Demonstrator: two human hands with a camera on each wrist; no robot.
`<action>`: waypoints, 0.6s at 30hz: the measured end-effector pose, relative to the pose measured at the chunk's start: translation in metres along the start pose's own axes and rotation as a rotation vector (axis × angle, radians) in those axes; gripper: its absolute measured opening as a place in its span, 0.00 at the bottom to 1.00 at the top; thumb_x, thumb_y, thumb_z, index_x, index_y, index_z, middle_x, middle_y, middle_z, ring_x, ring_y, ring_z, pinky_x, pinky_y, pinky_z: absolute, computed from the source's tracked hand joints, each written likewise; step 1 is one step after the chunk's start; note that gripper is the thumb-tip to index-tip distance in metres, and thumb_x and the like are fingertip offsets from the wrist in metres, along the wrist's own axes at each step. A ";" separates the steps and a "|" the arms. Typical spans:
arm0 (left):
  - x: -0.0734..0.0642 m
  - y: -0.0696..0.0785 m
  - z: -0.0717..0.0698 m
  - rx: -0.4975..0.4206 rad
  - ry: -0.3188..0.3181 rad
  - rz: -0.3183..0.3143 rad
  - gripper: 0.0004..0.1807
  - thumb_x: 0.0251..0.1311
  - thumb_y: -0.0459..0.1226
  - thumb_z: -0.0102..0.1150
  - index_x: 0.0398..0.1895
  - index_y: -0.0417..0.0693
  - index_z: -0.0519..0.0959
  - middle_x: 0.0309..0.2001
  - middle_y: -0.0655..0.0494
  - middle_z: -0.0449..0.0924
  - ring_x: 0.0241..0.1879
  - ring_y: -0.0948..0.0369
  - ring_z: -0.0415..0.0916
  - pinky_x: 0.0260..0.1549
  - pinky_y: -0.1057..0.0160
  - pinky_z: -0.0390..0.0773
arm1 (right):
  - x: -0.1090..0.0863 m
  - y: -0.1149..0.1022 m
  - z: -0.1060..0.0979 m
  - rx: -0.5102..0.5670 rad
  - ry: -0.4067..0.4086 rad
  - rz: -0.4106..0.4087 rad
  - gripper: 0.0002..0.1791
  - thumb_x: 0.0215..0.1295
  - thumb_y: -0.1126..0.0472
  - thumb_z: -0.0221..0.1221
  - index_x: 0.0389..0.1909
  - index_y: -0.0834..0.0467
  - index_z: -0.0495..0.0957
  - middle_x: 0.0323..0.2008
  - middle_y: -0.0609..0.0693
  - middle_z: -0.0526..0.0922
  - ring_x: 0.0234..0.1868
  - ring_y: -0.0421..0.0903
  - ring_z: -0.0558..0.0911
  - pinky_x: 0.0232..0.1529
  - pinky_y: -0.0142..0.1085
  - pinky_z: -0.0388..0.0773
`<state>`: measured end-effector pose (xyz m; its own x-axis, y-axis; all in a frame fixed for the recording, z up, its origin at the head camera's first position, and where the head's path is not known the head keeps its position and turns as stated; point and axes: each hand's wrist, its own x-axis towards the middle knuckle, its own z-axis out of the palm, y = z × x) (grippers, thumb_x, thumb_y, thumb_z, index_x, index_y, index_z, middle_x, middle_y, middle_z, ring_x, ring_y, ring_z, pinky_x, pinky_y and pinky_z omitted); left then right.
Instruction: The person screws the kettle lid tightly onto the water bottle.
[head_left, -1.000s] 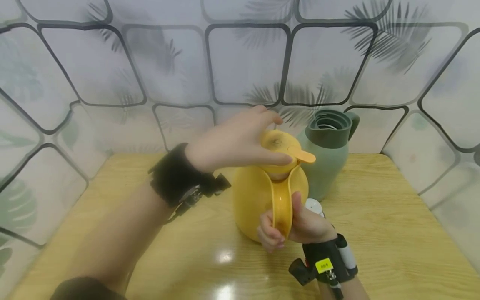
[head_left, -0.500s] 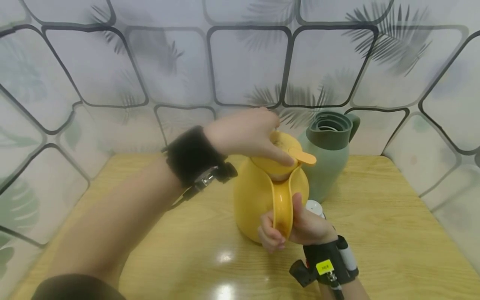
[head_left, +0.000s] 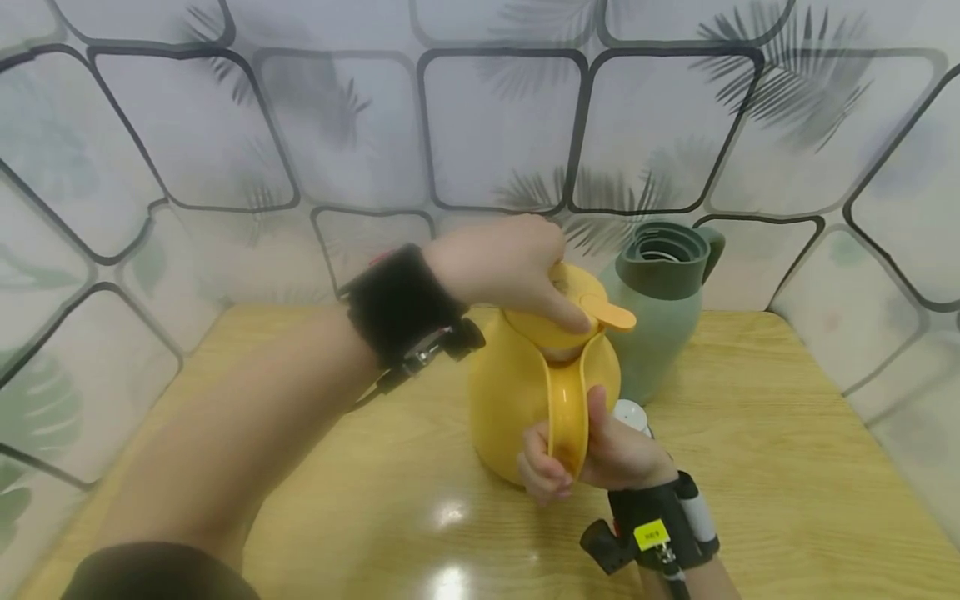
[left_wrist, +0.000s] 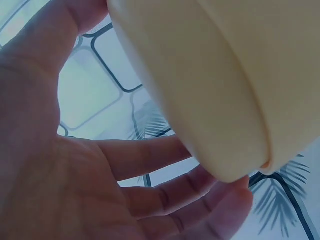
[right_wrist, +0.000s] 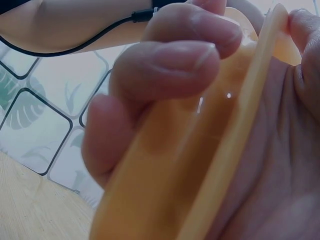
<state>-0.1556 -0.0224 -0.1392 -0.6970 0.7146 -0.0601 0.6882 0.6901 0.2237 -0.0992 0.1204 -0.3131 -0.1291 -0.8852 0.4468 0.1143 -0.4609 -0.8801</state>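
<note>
A yellow vacuum jug [head_left: 506,408] stands on the table in the head view, its handle towards me. My left hand [head_left: 513,262] holds the jug's round yellow lid [head_left: 579,283] from above, thumb at the near side. In the left wrist view its fingers [left_wrist: 165,200] curl under the pale rim of the lid [left_wrist: 210,95]. An orange-yellow tab [head_left: 617,317] sticks out from the lid to the right. My right hand [head_left: 622,454] grips the jug's handle [head_left: 567,408]; in the right wrist view the fingers [right_wrist: 165,70] wrap round it.
Behind the yellow jug, to its right, stands a green jug [head_left: 654,342] with its mouth uncovered. A small white round thing [head_left: 630,414] shows beside my right hand. The wooden table [head_left: 360,500] meets a patterned wall covering [head_left: 495,125] at the back.
My left hand has turned on the lid, its wrist and forearm swinging up and to the right. The jug and my right hand have hardly moved.
</note>
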 end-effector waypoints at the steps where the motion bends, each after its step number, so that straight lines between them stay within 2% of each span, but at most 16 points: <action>1: 0.000 0.000 0.000 -0.003 -0.001 0.000 0.27 0.46 0.57 0.66 0.13 0.53 0.62 0.14 0.63 0.56 0.15 0.66 0.55 0.16 0.68 0.54 | 0.000 0.000 0.000 0.000 0.001 0.001 0.41 0.62 0.25 0.22 0.26 0.62 0.56 0.19 0.54 0.58 0.19 0.50 0.59 0.23 0.41 0.59; 5: 0.001 -0.001 0.001 -0.016 -0.003 0.003 0.26 0.46 0.55 0.67 0.13 0.52 0.63 0.13 0.63 0.57 0.15 0.66 0.54 0.15 0.68 0.54 | 0.000 0.000 0.000 -0.009 0.006 0.004 0.41 0.62 0.25 0.22 0.25 0.62 0.57 0.19 0.55 0.58 0.18 0.51 0.59 0.23 0.41 0.60; 18: 0.005 -0.004 0.002 -0.026 -0.003 0.074 0.22 0.46 0.50 0.67 0.15 0.51 0.64 0.14 0.63 0.57 0.15 0.67 0.52 0.15 0.68 0.53 | 0.000 -0.001 0.000 -0.016 0.008 0.001 0.42 0.62 0.25 0.22 0.25 0.62 0.57 0.18 0.56 0.58 0.19 0.51 0.59 0.23 0.42 0.60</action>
<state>-0.1610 -0.0215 -0.1418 -0.6438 0.7638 -0.0458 0.7322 0.6323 0.2532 -0.0991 0.1210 -0.3123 -0.1367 -0.8854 0.4443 0.0986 -0.4585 -0.8832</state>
